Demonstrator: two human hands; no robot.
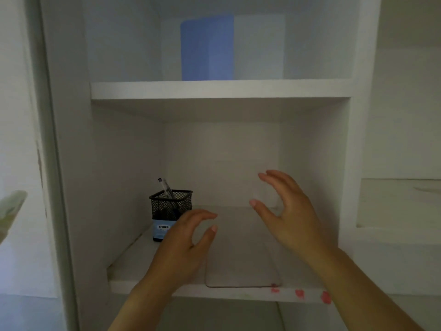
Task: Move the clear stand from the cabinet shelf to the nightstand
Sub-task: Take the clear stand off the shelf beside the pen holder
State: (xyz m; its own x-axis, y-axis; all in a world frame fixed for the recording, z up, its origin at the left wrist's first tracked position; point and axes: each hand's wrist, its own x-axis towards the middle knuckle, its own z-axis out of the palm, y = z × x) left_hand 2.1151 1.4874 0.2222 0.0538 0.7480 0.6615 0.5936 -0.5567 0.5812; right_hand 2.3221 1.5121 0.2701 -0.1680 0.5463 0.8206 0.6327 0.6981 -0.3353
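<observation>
The clear stand [241, 261] rests on the lower cabinet shelf [133, 261]. Its flat see-through base has rounded front corners, and a faint upright panel rises at the back. My left hand [181, 247] hovers at the base's left edge, fingers curved and apart, holding nothing. Higher up, by the upright panel's right side, my right hand [286, 211] has thumb and fingers spread around the panel's edge. I cannot tell whether it touches the panel. The nightstand is out of view.
A black mesh pen holder [170, 212] with a pen stands at the shelf's back left, close to my left hand. On the upper shelf stands a blue and white folder [207, 48]. Red marks [300, 293] dot the shelf's front edge. White cabinet walls close both sides.
</observation>
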